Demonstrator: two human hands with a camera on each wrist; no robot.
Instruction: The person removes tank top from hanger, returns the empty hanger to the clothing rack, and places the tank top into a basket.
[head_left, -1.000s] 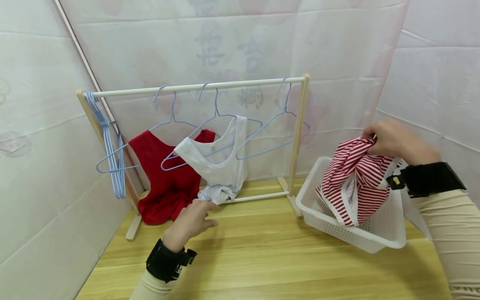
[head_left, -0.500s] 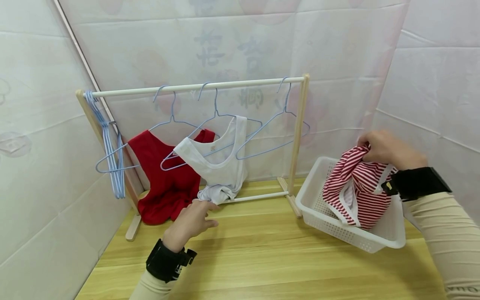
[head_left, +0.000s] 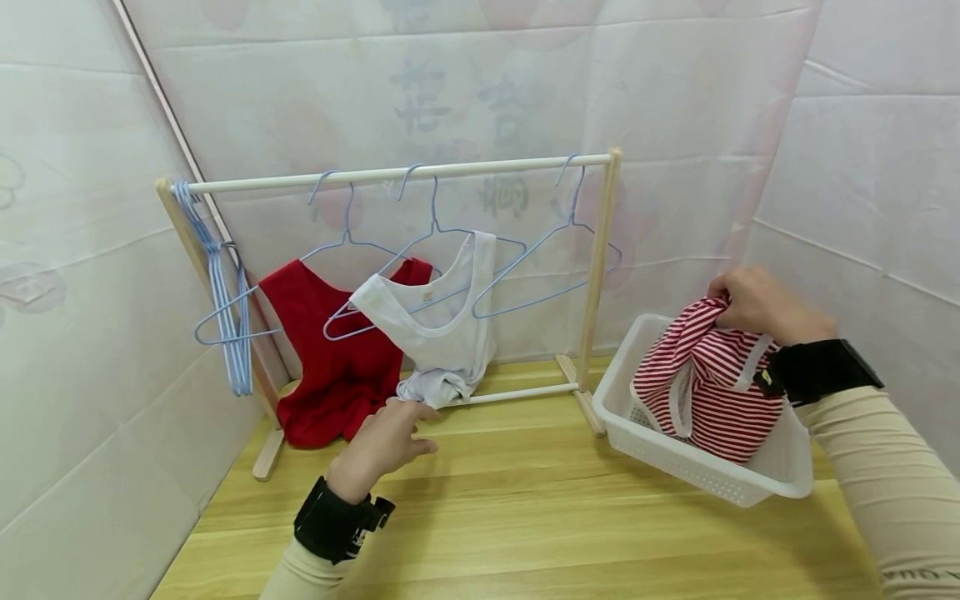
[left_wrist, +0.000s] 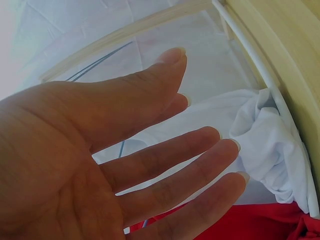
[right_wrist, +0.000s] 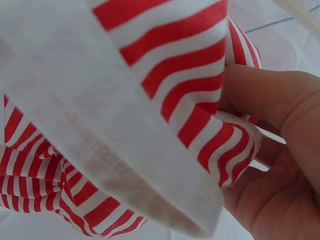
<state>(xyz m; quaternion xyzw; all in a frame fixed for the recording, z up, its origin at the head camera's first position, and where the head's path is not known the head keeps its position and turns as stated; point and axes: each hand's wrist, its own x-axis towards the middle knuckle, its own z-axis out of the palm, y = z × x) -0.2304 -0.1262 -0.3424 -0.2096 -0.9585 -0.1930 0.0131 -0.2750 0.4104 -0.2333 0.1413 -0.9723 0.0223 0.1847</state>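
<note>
Right hand [head_left: 768,310]: grip narrow, thumb and fingers pinching the gathered top of the striped cloth [head_left: 712,383]. Right wrist view confirms red and white stripes between thumb and fingers, white trim crossing close to the lens. Cloth drops from the pinch into the basket [head_left: 667,459], its lower part within the walls; cannot tell whether it rests on the basket floor. Basket stands on the table [head_left: 525,517], just beside the right foot of the rack [head_left: 598,275].

Left hand [head_left: 384,446]: grip wide, thumb well apart from the fingers, fingers extended and slightly spread. Fingertips near the bunched hem of the white vest [head_left: 457,346] and the lower bar [head_left: 525,394]; contact cannot be told.

White vest hangs on a blue hanger, partly overlapping the red vest [head_left: 330,383] on another. Bare hanger [head_left: 573,217] near the right post; hanger bundle [head_left: 228,325] at the left end.
</note>
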